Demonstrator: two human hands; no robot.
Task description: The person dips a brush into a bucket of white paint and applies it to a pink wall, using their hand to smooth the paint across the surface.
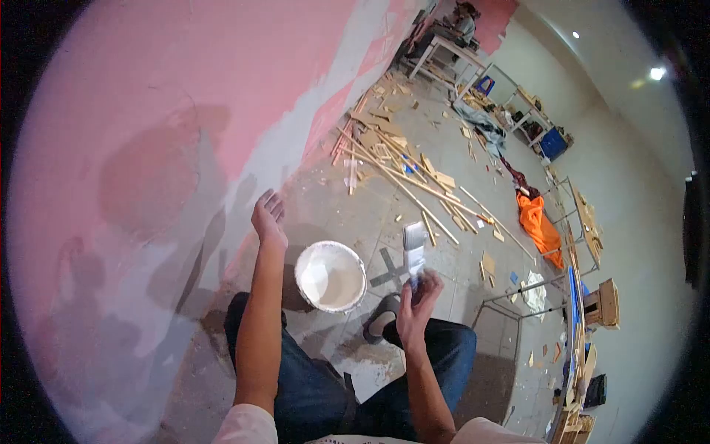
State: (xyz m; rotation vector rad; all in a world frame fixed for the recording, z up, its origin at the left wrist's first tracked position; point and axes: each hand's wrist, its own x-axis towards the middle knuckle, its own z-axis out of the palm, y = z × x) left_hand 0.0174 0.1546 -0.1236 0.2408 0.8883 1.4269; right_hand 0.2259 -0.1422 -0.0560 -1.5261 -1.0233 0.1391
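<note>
Into the head view, looking steeply down at a grey floor (310, 194), and straight to the white bucket (330, 296), standing at the hub of the clock, with twelve at the top edge. Round to half past two: gripping a flat paintbrush (415, 250) in the right hand (420, 300), with thumb and fingers clamped on its lower end, broad end up and smeared white, well apart from the bucket's rim. Across to half past ten: holding out the left hand (269, 218) with fingers lightly bent and grip loose, close to the pink wall (222, 66); hard to tell whether touching it. Just beside the bucket at three, marking the floor with a dark cross (392, 273). Down at half past four, planting a dark shoe (370, 330); around six, showing legs in blue jeans (314, 385). Up at one, sprawling across the floor in a heap of scrap wood (393, 177), and further out on that line, sitting near a white table (460, 50) as a distant person (464, 28). Out at half past two, lying crumpled as an orange cloth (540, 226).
</note>
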